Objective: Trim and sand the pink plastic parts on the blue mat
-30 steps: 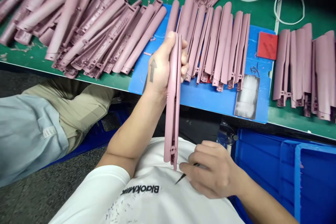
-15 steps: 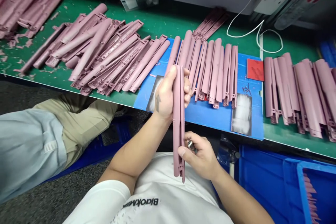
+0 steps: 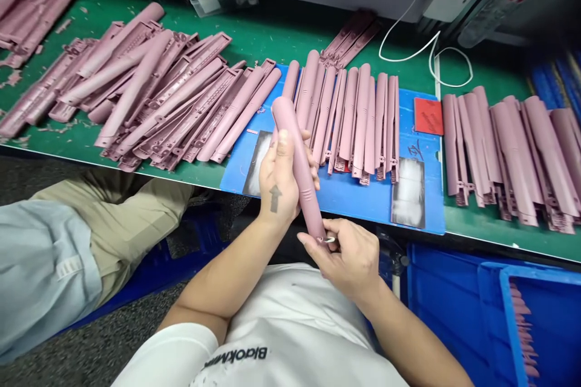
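My left hand (image 3: 284, 178) is wrapped round a pink plastic housing shell (image 3: 302, 172), long and rounded like a hair straightener casing, tilted with its far end up and left. My right hand (image 3: 347, 254) is at the shell's near end, closed on a small metal-tipped tool (image 3: 330, 240). The tip shows at the shell's end; most of the tool is hidden in the fingers. Just beyond my hands, a row of similar pink shells (image 3: 363, 115) lies on a blue board (image 3: 358, 199).
A loose pile of pink shells (image 3: 167, 91) covers the green table (image 3: 177, 174) to the left, with plastic scraps about. More shells (image 3: 512, 157) lie right. A red card (image 3: 428, 116), white cable (image 3: 415, 55) and blue bin (image 3: 503, 308) are nearby. A co-worker's leg (image 3: 131, 205) is at left.
The shell has turned from upright with its slit side showing to tilted, smooth rounded face up. My right hand has moved slightly up, and the tool's tip now shows at the shell's near end.
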A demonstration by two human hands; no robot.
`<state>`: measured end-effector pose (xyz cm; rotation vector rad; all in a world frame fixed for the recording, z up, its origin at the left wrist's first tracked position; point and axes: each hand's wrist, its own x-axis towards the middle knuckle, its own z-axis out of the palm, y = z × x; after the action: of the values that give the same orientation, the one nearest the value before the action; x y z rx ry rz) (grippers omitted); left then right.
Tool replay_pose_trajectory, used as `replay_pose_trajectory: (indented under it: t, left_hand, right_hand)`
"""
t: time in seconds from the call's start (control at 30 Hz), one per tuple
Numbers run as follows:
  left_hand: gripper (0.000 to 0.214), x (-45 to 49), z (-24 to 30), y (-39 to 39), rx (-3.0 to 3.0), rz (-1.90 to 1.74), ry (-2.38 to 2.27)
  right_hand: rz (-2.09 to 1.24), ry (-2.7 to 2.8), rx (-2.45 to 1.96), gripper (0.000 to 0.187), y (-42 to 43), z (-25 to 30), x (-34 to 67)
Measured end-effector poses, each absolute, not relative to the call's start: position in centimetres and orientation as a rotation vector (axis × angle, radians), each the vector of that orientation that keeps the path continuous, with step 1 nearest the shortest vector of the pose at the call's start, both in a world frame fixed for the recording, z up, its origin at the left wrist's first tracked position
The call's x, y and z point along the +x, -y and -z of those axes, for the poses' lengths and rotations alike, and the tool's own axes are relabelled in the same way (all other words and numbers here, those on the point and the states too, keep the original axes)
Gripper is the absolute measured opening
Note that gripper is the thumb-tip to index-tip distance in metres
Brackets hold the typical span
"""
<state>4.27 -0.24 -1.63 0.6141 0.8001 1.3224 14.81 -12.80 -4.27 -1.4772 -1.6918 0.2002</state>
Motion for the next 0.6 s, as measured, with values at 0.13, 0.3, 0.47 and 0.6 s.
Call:
replay_pose_trajectory:
  t: [0.13,0.3,0.47,0.6]
  left_hand:
    - [0.052,4.1,1.5,-0.3,0.566,-1.309,-0.739]
    - [0.053,4.4,1.1,-0.4,0.448,-1.243,-0.679]
    - [0.053,4.8,1.4,0.1,0.409,-1.217,-0.6]
    - [0.05,4.8,1.5,0.2,0.448,-1.195,-0.562]
  right_hand:
    - [-0.478,1.598,-1.463,0.035,12.8,4.0,15.2]
    - [-1.379,1.178,-1.352,0.047,12.4,3.5,16.0]
    - [-1.63,0.976,-1.221,0.047,12.2,4.0,15.5]
    - [-1.524,1.031,-1.291,0.045,12.1,3.8,15.4]
